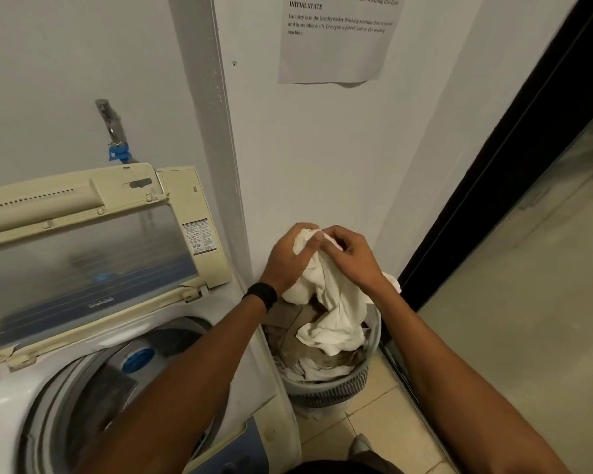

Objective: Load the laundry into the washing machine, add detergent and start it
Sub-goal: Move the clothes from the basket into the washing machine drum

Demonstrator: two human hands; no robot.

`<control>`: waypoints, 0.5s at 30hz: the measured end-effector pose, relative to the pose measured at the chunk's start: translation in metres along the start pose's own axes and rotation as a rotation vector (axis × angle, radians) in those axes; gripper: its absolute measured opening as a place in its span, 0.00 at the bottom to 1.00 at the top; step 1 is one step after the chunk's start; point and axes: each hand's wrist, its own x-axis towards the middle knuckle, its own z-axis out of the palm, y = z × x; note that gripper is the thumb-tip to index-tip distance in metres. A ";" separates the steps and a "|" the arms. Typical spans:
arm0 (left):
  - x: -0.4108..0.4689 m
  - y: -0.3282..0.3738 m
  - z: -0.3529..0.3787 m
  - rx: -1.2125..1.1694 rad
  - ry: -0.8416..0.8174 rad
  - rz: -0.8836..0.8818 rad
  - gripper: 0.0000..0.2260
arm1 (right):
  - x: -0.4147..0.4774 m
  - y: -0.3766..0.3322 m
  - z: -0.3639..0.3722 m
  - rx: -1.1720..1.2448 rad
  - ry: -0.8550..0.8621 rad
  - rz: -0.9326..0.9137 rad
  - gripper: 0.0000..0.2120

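Now, left hand (285,258): up above the laundry basket (326,393), fingers (300,230) curled round the top of the white cloth (336,302), a black wristband (261,295) on the wrist.
Right hand (353,258): right beside the left over the basket, thumb and fingers pinching the same bunched top edge.
White cloth: hanging from both hands, its lower folds trailing down into the basket.
Laundry basket: on the tiled floor (384,425), holding more pale and brownish laundry under the cloth.
Washing machine (0,405): a top-loader just left of the basket, touching or nearly so.
Lid (83,261): up and open, leaning back, further left of the basket.
Drum (93,398): open to view left of the basket, a dark shape inside, cannot tell what it is.
Printed sheet (336,39): on the wall high above the basket.
Tap (112,128): on the wall up and left of the basket, behind the lid.
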 end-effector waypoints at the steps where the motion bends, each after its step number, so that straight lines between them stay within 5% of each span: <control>1: 0.000 0.001 0.004 0.003 0.010 0.006 0.17 | 0.002 -0.003 0.003 0.003 0.014 -0.022 0.08; 10: 0.011 0.000 -0.021 0.041 0.311 0.017 0.18 | -0.013 0.034 -0.016 -0.245 -0.130 0.099 0.20; 15: 0.010 0.006 -0.022 -0.018 0.399 0.054 0.18 | -0.001 0.014 -0.040 -0.488 -0.117 0.051 0.11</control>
